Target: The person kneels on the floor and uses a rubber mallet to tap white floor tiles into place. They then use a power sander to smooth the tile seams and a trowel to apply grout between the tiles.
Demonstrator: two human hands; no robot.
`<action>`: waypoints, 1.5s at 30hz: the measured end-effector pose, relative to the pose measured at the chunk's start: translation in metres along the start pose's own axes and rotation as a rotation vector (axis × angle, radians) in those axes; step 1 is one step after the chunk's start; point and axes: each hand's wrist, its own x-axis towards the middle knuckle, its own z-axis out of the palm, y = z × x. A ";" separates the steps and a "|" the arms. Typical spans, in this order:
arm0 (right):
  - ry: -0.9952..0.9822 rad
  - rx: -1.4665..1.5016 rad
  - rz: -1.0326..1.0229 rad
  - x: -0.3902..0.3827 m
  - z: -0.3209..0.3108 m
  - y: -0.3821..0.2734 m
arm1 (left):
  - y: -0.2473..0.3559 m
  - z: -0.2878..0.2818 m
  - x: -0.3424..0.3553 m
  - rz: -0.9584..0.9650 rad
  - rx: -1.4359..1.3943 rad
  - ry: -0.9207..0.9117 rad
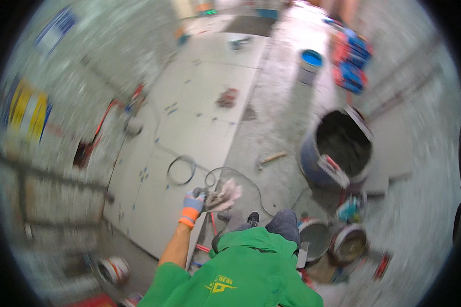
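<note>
1. Pale tiles (189, 128), spread left of a bare grey floor strip;
2. large tub (308, 161) of dark grey mix, right of that strip;
3. hammer (272, 158), lying between tiles and tub;
4. crumpled pinkish-grey cloth (229, 195), at the tiles' near right edge;
5. gloved left hand (192, 201), curled round the cloth; right hand hidden, its state I cannot tell.

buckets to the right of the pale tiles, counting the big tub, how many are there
4: a blue-topped pail farther off, the big tub at right, and a grey-filled bucket and a reddish-rimmed bucket side by side below it. Others may be hidden.
</note>
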 end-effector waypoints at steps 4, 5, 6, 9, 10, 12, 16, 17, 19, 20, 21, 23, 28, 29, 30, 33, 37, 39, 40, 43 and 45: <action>-0.132 -0.252 -0.061 0.089 -0.011 -0.127 | -0.006 0.035 -0.028 -0.205 0.091 0.343; -0.164 -0.326 -0.079 0.112 -0.013 -0.164 | -0.007 0.046 -0.034 -0.279 0.148 0.447; -0.193 -0.391 -0.095 0.132 -0.014 -0.202 | -0.007 0.059 -0.043 -0.370 0.127 0.551; -0.269 -0.588 -0.153 0.192 -0.004 -0.321 | -0.009 0.093 -0.060 -0.530 -0.215 0.709; -0.286 -0.647 -0.174 0.209 0.001 -0.361 | -0.007 0.109 -0.067 -0.566 -0.375 0.726; -0.315 -0.739 -0.198 0.236 0.017 -0.431 | 0.002 0.139 -0.078 -0.615 -0.347 0.779; -0.362 -0.894 -0.260 0.274 0.070 -0.550 | 0.030 0.190 -0.106 -0.677 -0.615 0.846; -0.385 -0.917 -0.280 0.281 0.091 -0.573 | 0.039 0.204 -0.114 -0.687 -0.671 0.884; -0.417 -0.952 -0.305 0.284 0.127 -0.605 | 0.052 0.220 -0.125 -0.663 -0.716 0.984; -0.448 -0.964 -0.320 0.279 0.149 -0.616 | 0.057 0.226 -0.130 -0.631 -0.705 1.048; -0.483 -0.965 -0.336 0.271 0.168 -0.623 | 0.060 0.230 -0.134 -0.596 -0.687 1.111; -0.527 -1.000 -0.407 0.245 0.206 -0.625 | 0.062 0.235 -0.141 -0.620 -0.777 1.147; -0.809 -1.149 -0.501 0.177 0.250 -0.579 | 0.073 0.234 -0.155 -0.987 -0.475 1.215; -0.805 -1.140 -0.486 0.172 0.252 -0.567 | 0.077 0.232 -0.157 -0.938 -0.538 1.292; -0.807 -1.169 -0.489 0.172 0.250 -0.558 | 0.081 0.229 -0.159 -0.796 -0.735 1.404; -0.803 -1.210 -0.347 0.191 0.233 -0.540 | 0.087 0.222 -0.164 -0.773 -0.926 1.416; -0.725 -1.263 -0.336 0.239 0.206 -0.537 | 0.067 0.226 -0.163 -0.846 -0.766 1.263; -0.687 -1.284 -0.356 0.262 0.191 -0.539 | 0.047 0.230 -0.159 -0.751 -0.664 1.210; -0.672 -1.289 -0.370 0.273 0.184 -0.541 | 0.039 0.232 -0.157 -0.731 -0.642 1.153; -0.632 -1.291 -0.401 0.301 0.165 -0.545 | 0.029 0.234 -0.150 -0.608 -0.717 1.143; -0.617 -1.285 -0.421 0.317 0.157 -0.548 | 0.033 0.230 -0.146 -0.611 -0.628 1.146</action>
